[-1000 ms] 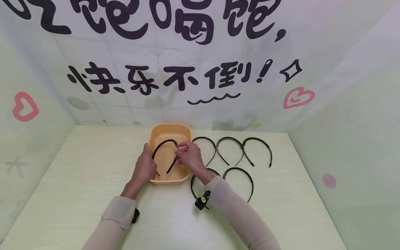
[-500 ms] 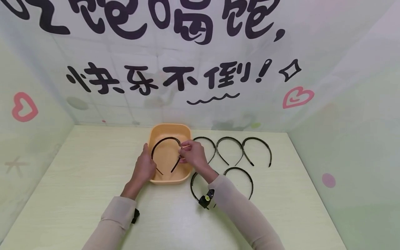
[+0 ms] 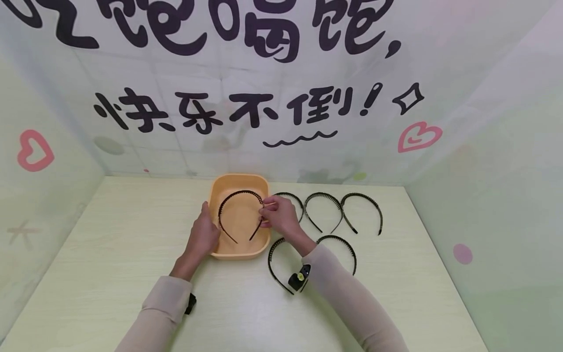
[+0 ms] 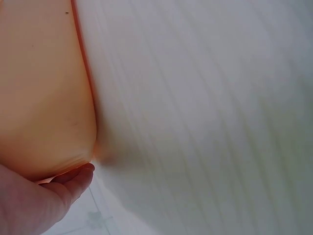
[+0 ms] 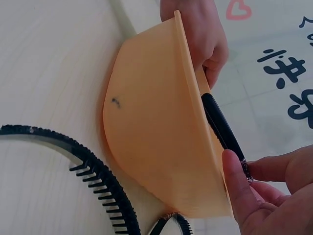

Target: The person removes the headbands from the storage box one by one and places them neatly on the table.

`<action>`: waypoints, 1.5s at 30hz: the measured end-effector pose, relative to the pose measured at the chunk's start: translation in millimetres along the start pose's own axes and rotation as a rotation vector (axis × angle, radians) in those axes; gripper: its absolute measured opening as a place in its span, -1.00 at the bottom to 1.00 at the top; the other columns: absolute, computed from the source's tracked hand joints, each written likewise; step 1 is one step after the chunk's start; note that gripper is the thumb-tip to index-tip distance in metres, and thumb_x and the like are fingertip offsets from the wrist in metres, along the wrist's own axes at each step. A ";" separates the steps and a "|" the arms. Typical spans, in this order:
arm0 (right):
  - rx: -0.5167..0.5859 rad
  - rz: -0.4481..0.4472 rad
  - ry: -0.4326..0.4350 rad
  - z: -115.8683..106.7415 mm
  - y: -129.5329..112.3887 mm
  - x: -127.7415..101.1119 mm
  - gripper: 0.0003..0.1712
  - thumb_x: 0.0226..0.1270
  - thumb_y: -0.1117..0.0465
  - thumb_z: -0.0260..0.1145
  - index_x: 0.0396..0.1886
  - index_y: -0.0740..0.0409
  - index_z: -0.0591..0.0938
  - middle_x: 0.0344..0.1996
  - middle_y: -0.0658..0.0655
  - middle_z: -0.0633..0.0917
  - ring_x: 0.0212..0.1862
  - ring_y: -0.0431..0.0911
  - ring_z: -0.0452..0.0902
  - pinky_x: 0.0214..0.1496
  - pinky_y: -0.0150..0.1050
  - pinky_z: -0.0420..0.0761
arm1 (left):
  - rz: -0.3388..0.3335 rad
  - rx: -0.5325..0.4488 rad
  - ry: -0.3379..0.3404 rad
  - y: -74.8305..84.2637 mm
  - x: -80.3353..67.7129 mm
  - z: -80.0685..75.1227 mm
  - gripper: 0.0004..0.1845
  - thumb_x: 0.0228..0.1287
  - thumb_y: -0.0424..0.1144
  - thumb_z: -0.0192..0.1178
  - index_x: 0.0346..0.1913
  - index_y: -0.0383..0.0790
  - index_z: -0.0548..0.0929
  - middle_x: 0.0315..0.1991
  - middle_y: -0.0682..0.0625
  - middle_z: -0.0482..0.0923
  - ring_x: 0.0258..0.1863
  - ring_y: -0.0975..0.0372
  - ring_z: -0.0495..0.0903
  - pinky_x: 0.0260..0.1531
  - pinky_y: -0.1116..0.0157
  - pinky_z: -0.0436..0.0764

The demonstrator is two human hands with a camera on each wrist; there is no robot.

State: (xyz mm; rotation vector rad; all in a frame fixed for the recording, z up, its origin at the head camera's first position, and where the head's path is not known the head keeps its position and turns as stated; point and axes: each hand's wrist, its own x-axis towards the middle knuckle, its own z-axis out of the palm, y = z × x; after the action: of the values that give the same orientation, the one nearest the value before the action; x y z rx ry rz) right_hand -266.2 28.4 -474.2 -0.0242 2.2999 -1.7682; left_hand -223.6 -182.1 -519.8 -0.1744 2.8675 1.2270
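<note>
We see the right hand (image 3: 278, 217) pinching a black headband (image 3: 239, 215) above the orange basin (image 3: 239, 183), the left hand (image 3: 203, 234) gripping its rim. The thin pinch could slip — the springy band might catch the wall and bounce onto the table (image 3: 110, 254).

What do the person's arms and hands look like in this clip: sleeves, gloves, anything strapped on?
Both hands are bare, with no gloves: left hand, right hand. Each arm wears a long, close-fitting beige sleeve. A small black device sits at each wrist; the right wrist device shows a round yellow mark, while the left wrist device is plain black.
</note>
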 end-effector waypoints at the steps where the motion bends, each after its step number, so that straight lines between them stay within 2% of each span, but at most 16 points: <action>1: 0.004 0.001 0.000 -1.6 0.1 0.0 -0.69 0.29 0.42 0.34 0.03 0.33 0.62 -0.25 0.28 0.74 -0.41 -0.06 0.73 -0.38 -0.22 0.71 | 0.000 0.003 0.000 -0.1 0.0 0.0 -0.26 0.31 -0.55 -0.26 0.51 -0.56 -0.25 0.39 -0.59 0.12 0.22 -0.24 0.45 0.06 -0.11 0.53; 5: 0.016 0.010 0.007 -7.0 0.7 -0.4 -0.70 0.29 0.42 0.34 0.02 0.30 0.62 -0.22 0.34 0.73 -0.40 -0.04 0.72 -0.40 -0.23 0.71 | 0.007 0.015 0.005 -0.6 0.4 0.8 -0.25 0.29 -0.55 -0.25 0.51 -0.57 -0.24 0.36 -0.60 0.17 0.15 -0.23 0.50 -0.02 -0.08 0.57; 9: 0.055 0.024 0.002 -12.8 0.9 -1.3 -0.68 0.30 0.44 0.32 0.05 0.33 0.60 -0.13 0.44 0.70 -0.24 0.18 0.73 -0.38 -0.20 0.71 | 0.016 0.018 0.007 -0.8 0.6 1.4 -0.24 0.27 -0.56 -0.24 0.51 -0.58 -0.24 0.34 -0.61 0.19 0.10 -0.21 0.54 -0.05 -0.06 0.58; 12: 0.087 0.035 -0.007 -18.0 1.3 -2.0 -0.66 0.31 0.45 0.30 0.08 0.35 0.58 -0.08 0.49 0.68 -0.13 0.27 0.70 -0.28 -0.10 0.73 | 0.014 0.016 0.006 -0.5 0.1 1.2 -0.24 0.27 -0.56 -0.24 0.51 -0.58 -0.24 0.34 -0.61 0.20 0.09 -0.21 0.53 -0.03 -0.07 0.57; 18: 0.078 0.047 -0.020 -29.0 1.1 -5.2 -0.66 0.36 0.41 0.28 0.11 0.31 0.57 -0.12 0.38 0.71 -0.24 0.12 0.73 -0.11 0.07 0.69 | -0.002 0.006 -0.003 1.3 -1.5 0.2 -0.24 0.27 -0.56 -0.24 0.51 -0.57 -0.25 0.33 -0.61 0.20 0.13 -0.23 0.51 0.01 -0.09 0.55; 21: 0.071 0.054 -0.018 -34.1 1.6 -6.5 -0.67 0.37 0.40 0.27 0.11 0.29 0.57 -0.14 0.34 0.73 -0.23 0.10 0.73 -0.10 0.05 0.69 | -0.006 0.008 -0.002 1.8 -1.8 -0.2 -0.23 0.27 -0.56 -0.24 0.51 -0.57 -0.26 0.33 -0.62 0.21 0.10 -0.22 0.52 0.00 -0.08 0.56; 27: 0.083 0.087 -0.022 -44.5 3.7 -8.1 -0.66 0.40 0.38 0.23 0.14 0.30 0.56 -0.05 0.40 0.71 -0.03 0.27 0.67 -0.07 0.04 0.68 | -0.011 0.011 -0.006 3.0 -1.9 -0.6 -0.22 0.27 -0.55 -0.23 0.51 -0.56 -0.26 0.32 -0.61 0.23 0.05 -0.19 0.54 -0.04 -0.06 0.57; 35: 0.084 0.110 -0.047 -62.4 11.4 -9.1 -0.64 0.42 0.38 0.20 0.18 0.31 0.53 0.02 0.46 0.66 -0.06 0.21 0.70 -0.05 0.04 0.68 | -0.008 0.010 -0.010 1.4 -1.3 -1.3 -0.21 0.24 -0.55 -0.22 0.51 -0.57 -0.25 0.31 -0.62 0.23 0.08 -0.25 0.52 -0.01 -0.10 0.55; 42: 0.114 0.130 -0.032 -78.0 16.6 -15.8 -0.65 0.40 0.40 0.20 0.16 0.33 0.55 0.01 0.46 0.67 -0.19 0.07 0.73 -0.14 -0.08 0.71 | -0.003 0.009 -0.003 2.0 -1.7 -2.0 -0.23 0.24 -0.55 -0.23 0.50 -0.58 -0.22 0.32 -0.62 0.21 0.14 -0.29 0.49 0.04 -0.13 0.52; 45: 0.117 0.136 -0.037 -84.0 19.1 -20.0 -0.64 0.41 0.39 0.20 0.17 0.34 0.54 0.02 0.45 0.67 -0.19 0.05 0.73 -0.17 -0.13 0.72 | 0.001 0.011 -0.002 1.9 -1.6 -2.0 -0.23 0.24 -0.55 -0.23 0.50 -0.58 -0.23 0.31 -0.62 0.22 0.11 -0.28 0.51 0.01 -0.12 0.54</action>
State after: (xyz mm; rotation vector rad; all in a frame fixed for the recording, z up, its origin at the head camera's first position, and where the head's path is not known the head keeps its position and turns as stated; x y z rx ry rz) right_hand -260.9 116.5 -468.8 0.1160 2.1159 -1.8137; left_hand -222.1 -182.1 -516.9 -0.1714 2.8727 1.2106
